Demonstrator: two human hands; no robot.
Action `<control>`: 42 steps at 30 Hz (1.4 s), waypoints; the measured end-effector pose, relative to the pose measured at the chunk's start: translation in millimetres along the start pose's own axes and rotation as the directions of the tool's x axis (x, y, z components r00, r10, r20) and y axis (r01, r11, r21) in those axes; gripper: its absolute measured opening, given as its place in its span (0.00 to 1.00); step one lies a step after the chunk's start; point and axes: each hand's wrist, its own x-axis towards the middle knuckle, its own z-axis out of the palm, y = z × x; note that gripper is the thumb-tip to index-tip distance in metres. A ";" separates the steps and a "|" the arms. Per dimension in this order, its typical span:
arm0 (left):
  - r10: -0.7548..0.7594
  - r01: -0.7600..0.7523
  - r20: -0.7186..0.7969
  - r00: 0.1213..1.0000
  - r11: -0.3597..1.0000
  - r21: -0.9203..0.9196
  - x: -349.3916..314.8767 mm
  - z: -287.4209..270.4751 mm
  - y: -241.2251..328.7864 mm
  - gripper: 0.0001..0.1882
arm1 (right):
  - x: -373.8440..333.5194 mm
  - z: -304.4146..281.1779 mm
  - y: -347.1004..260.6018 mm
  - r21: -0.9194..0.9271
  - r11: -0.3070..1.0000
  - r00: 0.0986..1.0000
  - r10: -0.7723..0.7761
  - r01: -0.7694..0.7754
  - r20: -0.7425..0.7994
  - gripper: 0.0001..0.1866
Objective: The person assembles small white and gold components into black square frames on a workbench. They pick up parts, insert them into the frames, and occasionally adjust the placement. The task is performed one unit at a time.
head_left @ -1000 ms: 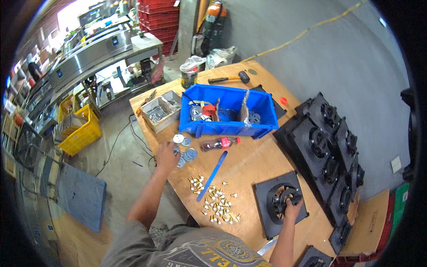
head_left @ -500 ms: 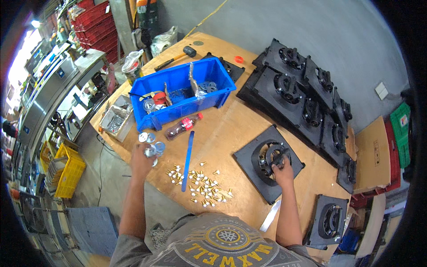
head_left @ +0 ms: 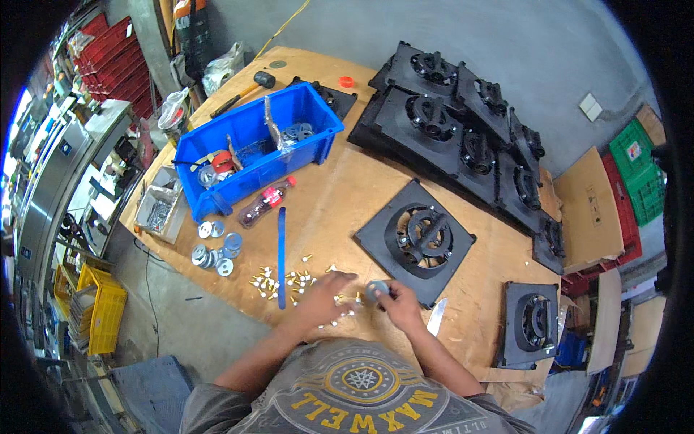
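Note:
My right hand (head_left: 402,305) pinches a round grey metal disc (head_left: 375,290) above the table's near edge. Its fingers grip the disc's right side. Over a scatter of small brass fittings with white ends (head_left: 269,281), my left hand (head_left: 323,300) has its fingers stretched and apart, with nothing visible in them; it covers part of the scatter. Just beyond my right hand lies a black square burner plate (head_left: 376,235) with a round burner in its middle. More silver discs (head_left: 225,267) lie in a loose group at the left of the table.
A blue bin (head_left: 253,177) holds washers and other parts, beside a box of screws (head_left: 157,211). A dark drink bottle (head_left: 264,204), a blue strip (head_left: 282,257) and a mallet (head_left: 249,92) lie nearby. Stacked black burner plates (head_left: 390,126) fill the back right; another (head_left: 512,325) sits near right.
My left hand has moved right from the discs to the brass fittings. My right hand has left the burner and come nearer; it now holds a disc. The view has shifted.

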 end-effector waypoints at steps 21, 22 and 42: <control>-0.282 0.320 0.155 0.947 0.884 -0.340 56.6 18.1 -11.9 0.14 | 47.2 -52.0 31.4 -0.573 0.777 0.764 -0.528 0.260 -0.371 0.22; -0.292 0.342 0.183 0.939 0.850 -0.401 58.0 21.8 -4.5 0.14 | 48.1 -53.0 31.2 -0.571 0.779 0.775 -0.520 0.258 -0.359 0.22; -0.444 0.437 0.336 0.831 0.146 -0.887 108.6 122.7 29.1 0.13 | 48.0 -67.6 25.0 -0.625 0.719 0.798 -0.551 0.305 -0.244 0.22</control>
